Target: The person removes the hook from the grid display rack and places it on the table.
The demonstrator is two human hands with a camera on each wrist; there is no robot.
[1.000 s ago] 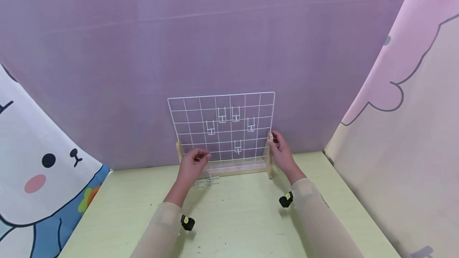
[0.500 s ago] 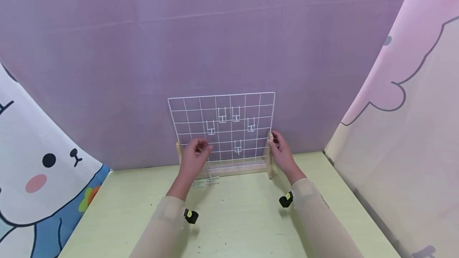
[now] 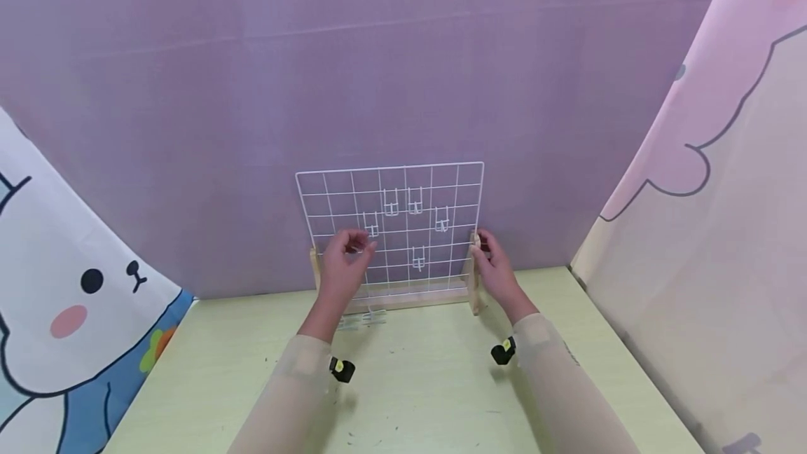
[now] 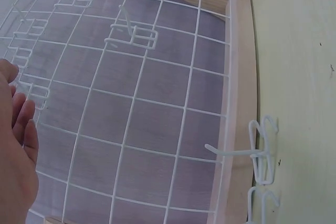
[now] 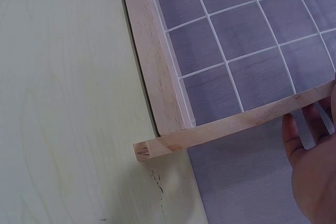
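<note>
Left hand (image 3: 343,268) rose; one grid (image 3: 407,231) holds five hooks (image 3: 419,259).

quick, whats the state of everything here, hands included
Wooden stand: standing on the table
Wire grid: upright in the stand
Five hooks: hung on the grid
Loose hooks: off the grid, on the table
Left hand: close to one of the five, holding or not is unclear
Right hand: gripping the right upright
</note>
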